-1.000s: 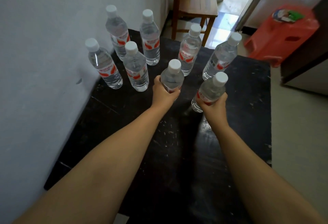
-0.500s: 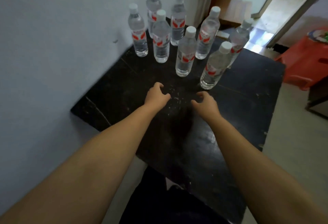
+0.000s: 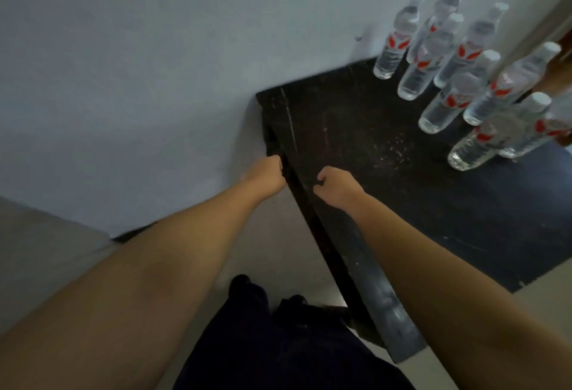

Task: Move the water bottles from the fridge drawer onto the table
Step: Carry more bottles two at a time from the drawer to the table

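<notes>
Several clear water bottles with white caps and red labels stand upright in a cluster at the far right of the black table (image 3: pixel 356 129). The nearest bottle (image 3: pixel 483 142) is well to the right of both hands. My left hand (image 3: pixel 264 174) hangs just off the table's left edge, fingers loosely curled, holding nothing. Over the table's near-left part, my right hand (image 3: pixel 335 187) is also loosely curled and holds nothing. The fridge drawer is out of view.
A pale grey wall (image 3: pixel 139 64) runs along the table's far side. Light floor (image 3: pixel 46 250) lies to the left and below. My dark-clothed legs (image 3: pixel 278 343) stand close to the table's front edge (image 3: pixel 356 266).
Both hands let go of the two bottles, which now stand with the others. My hands pulled back toward the table's left edge, and my view swung left, away from the bottles.
</notes>
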`<state>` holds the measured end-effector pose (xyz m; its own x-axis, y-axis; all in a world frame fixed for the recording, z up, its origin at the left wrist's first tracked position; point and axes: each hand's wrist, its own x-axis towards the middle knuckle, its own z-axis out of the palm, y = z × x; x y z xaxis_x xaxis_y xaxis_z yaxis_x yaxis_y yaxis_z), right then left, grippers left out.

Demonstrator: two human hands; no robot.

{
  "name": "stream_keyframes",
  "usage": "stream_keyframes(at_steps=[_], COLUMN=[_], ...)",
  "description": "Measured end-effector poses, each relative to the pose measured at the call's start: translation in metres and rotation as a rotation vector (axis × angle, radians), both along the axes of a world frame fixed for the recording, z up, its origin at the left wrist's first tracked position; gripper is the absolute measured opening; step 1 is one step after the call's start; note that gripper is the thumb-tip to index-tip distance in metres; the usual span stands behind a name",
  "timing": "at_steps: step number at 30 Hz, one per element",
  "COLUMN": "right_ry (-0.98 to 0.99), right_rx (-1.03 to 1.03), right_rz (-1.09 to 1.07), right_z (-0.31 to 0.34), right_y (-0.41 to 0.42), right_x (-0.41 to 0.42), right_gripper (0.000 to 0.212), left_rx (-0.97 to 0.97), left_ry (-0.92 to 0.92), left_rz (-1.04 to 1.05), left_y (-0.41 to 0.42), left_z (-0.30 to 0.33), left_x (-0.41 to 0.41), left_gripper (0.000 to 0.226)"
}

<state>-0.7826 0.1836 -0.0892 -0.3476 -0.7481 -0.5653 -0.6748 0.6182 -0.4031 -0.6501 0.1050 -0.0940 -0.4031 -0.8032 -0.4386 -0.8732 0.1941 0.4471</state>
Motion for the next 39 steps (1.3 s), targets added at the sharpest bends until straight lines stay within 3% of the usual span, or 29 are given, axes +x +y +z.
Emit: stream_keyframes(at_steps=[5,12,24,31,39], right_ry=[0.057,0.169,0.279,0.304,0.325], right_rx=[0.068,0.093,-0.027,0.000,-0.047], right_rz=[0.275,0.582,1.186,1.616,2.128], right_z=[-0.005,-0.011,-0.016,-0.030,-0.044], right_y=[-0.009,-0.010,0.041,0.087,0.156], right_x=[0.076,0.203,0.448,0.563,0.639], right_gripper=[0.033,0.038,0.038,0.039,0.042], left_rx=[0.035,0.047,0.100,0.153,0.152], left_ry=[-0.029,-0.038,-0.043,0.023,0.069], left_rz=[0.123,0.355,0.854,1.264,1.859], left_y=[0.024,0.065,0.203,0.305,0.404], left_z=[-0.003,-0.013,-0.020,-0.028,-0.038], left_x=[0.093,0.234,0.469,0.531,0.521], left_gripper=[0.030,0.029,0.037,0.032,0.031])
